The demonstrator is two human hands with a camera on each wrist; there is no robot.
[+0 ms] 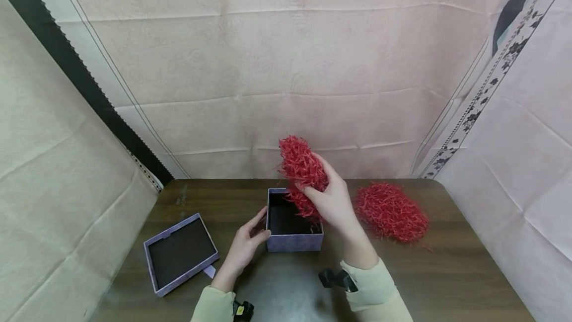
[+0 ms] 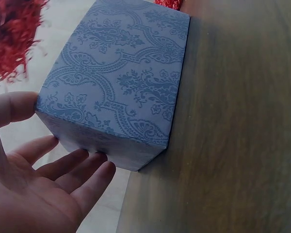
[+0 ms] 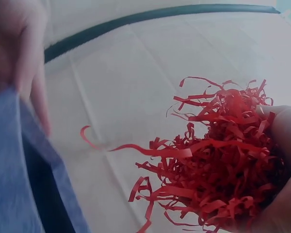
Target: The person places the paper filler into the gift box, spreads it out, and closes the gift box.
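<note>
A small lilac patterned box (image 1: 295,222) (image 2: 121,82) stands open on the wooden table, its inside black. My left hand (image 1: 248,242) (image 2: 48,179) rests against the box's left side, thumb on its corner, fingers straight. My right hand (image 1: 332,198) grips a clump of red shredded paper (image 1: 304,173) (image 3: 223,160) just above the box's far right corner. Some strands hang down into the box.
A second heap of red shredded paper (image 1: 391,211) lies on the table (image 1: 447,272) to the right of the box. The box's lid (image 1: 180,252) lies upside down at the left front. Pale cloth hangs behind and on both sides.
</note>
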